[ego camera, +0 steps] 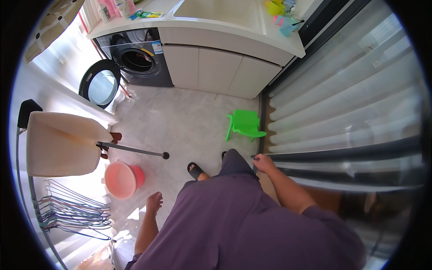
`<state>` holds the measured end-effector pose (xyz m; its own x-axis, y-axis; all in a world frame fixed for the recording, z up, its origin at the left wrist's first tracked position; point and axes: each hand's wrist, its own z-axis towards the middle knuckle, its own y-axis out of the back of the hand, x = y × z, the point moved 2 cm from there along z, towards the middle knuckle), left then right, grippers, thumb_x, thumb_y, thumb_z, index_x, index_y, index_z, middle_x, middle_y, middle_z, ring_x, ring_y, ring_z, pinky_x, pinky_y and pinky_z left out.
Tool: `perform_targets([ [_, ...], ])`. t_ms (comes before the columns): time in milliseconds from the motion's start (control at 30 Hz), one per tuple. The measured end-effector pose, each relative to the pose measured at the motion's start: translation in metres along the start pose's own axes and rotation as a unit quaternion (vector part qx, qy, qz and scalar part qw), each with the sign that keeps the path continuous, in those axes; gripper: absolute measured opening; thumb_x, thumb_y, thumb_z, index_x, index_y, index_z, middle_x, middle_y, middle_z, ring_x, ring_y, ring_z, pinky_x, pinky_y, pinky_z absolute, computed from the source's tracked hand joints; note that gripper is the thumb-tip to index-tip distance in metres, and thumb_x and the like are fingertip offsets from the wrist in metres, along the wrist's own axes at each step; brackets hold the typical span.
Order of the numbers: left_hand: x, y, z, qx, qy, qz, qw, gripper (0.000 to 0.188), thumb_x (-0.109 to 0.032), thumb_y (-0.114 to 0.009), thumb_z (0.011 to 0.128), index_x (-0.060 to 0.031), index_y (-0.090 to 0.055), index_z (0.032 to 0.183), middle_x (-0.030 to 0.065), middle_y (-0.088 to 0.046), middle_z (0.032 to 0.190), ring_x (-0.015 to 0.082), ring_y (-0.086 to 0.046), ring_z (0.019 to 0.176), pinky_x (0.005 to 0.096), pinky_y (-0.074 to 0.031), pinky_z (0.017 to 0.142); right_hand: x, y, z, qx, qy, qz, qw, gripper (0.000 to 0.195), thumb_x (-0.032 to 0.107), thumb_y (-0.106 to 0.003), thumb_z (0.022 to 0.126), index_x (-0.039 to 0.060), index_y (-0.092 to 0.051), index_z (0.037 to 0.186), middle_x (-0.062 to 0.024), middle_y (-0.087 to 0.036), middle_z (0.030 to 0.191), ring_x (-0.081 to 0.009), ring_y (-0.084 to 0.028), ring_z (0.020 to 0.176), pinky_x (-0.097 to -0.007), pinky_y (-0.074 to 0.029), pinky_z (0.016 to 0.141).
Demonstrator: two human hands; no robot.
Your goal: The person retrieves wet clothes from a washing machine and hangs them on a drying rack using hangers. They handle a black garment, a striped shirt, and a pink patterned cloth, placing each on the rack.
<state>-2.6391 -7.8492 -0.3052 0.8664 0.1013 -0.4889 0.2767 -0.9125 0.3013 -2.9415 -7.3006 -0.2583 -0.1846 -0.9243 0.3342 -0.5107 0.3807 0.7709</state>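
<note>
My right hand [265, 162] is at the end of a dark-framed sliding glass door [303, 158], its fingers curled on the frame's edge. To the left of my body, my left hand [155, 202] hangs with nothing in it and its fingers loosely apart. Nearest to it is a pink plastic bucket [140, 177] on the tiled floor, with a pink basin [119, 180] at its top. A small green plastic chair [246, 121] stands on the floor ahead of my right hand, close to the door track.
A front-loading washing machine [148, 76] has its round door [101, 86] swung open, with something inside the drum. Beside it runs a white sink cabinet [216, 67]. At left, a drying rack holds a cream cloth [64, 145] and several hangers [74, 212]. White curtains [337, 101] hang behind the glass.
</note>
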Motion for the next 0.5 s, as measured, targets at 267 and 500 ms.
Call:
perform_targets([
  [267,-0.014,-0.012,0.005,-0.014,-0.011,-0.034,0.999,0.053,-0.040,-0.071,0.098,-0.0034,-0.067,0.137,0.0060,-0.075,0.102,0.0151,-0.069,0.080,0.0308,-0.054,0.064,-0.045,0.013,0.008,0.200,-0.085,-0.060,0.974,0.031,0.028,-0.068,0.088,-0.0018,-0.076,0.086,-0.0199,-0.076,0.087,-0.0327,-0.076,0.079,-0.0442,-0.060,0.078],
  [500,-0.024,-0.028,-0.004,-0.088,0.028,-0.091,0.992,0.052,-0.038,-0.070,0.099,-0.0033,-0.068,0.137,0.0082,-0.076,0.105,0.0154,-0.070,0.082,0.0312,-0.055,0.064,0.006,0.012,0.098,0.135,0.170,-0.221,0.951,0.031,0.029,-0.071,0.088,0.0032,-0.078,0.103,-0.0157,-0.078,0.094,-0.0329,-0.076,0.088,-0.0420,-0.059,0.082],
])
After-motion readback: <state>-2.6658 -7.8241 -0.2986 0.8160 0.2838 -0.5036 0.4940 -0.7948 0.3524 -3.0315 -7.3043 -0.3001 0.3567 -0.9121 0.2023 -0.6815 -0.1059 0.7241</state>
